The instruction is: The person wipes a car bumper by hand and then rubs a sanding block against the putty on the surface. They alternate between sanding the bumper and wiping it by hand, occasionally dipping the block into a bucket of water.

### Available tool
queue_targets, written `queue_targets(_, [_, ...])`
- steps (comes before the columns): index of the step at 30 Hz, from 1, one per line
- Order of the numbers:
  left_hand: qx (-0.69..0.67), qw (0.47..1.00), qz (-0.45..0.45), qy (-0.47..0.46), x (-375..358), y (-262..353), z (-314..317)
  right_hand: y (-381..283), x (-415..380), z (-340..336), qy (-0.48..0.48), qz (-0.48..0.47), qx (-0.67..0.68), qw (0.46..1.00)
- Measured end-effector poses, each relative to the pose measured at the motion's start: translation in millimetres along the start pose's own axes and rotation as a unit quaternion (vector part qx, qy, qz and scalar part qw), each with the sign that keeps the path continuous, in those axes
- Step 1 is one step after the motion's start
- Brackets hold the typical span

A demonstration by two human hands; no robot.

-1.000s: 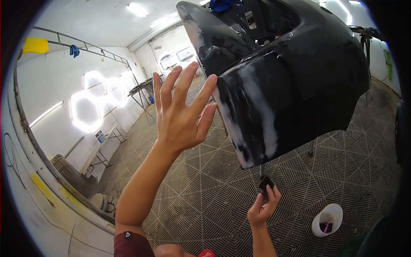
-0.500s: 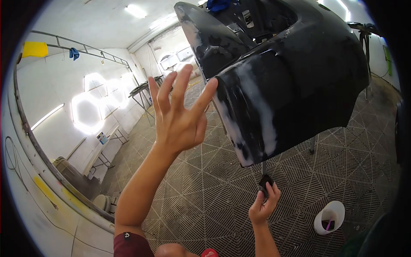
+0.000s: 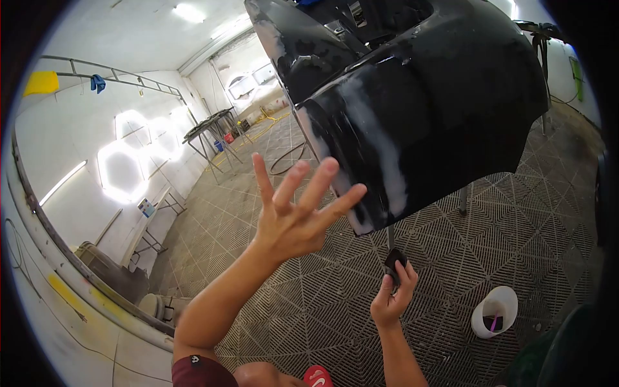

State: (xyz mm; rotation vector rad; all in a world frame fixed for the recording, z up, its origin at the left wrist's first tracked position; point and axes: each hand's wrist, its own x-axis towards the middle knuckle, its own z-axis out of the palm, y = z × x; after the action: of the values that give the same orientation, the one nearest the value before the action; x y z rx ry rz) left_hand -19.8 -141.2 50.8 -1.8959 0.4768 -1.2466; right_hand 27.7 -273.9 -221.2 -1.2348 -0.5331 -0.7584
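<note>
A large black car body panel (image 3: 451,109), wet-looking and glossy, rests on stands and has pale grey patches along its left edge and a grey streak down its face. My left hand (image 3: 300,216) is spread with nothing in it, and its fingertips overlap the panel's lower left edge in view; whether they touch it I cannot tell. Below the panel's bottom corner, my right hand (image 3: 394,293) grips a small dark block (image 3: 395,259) between thumb and fingers.
A white bucket (image 3: 495,312) holding something dark and a pink stick stands on the grated floor (image 3: 309,303) at the lower right. Further back are a stand with dark parts (image 3: 209,126), a long bench (image 3: 151,219) and a yellow hose (image 3: 264,119).
My left hand has moved down and right along the panel's left edge, fingers still spread. The view has shifted slightly, and my right hand still holds the block.
</note>
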Motion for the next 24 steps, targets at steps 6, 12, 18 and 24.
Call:
queue_targets(6, [-0.017,1.000,-0.003,-0.012,-32.0,40.0,7.9,-0.7,1.5,-3.0,-0.001,-0.015,-0.014,1.000])
queue_targets(12, [-0.098,0.995,0.004,-0.003,-45.6,45.3,0.1,-1.6,5.5,-7.9,0.004,-0.012,-0.026,1.000])
queue_targets(18, [-0.062,0.991,-0.112,-0.039,5.9,0.7,-11.6,3.5,3.3,-5.6,0.019,-0.013,-0.018,1.000])
queue_targets(24, [-0.019,0.998,-0.019,-0.049,-9.3,20.5,0.1,-1.7,5.0,-4.6,0.018,-0.007,-0.017,1.000])
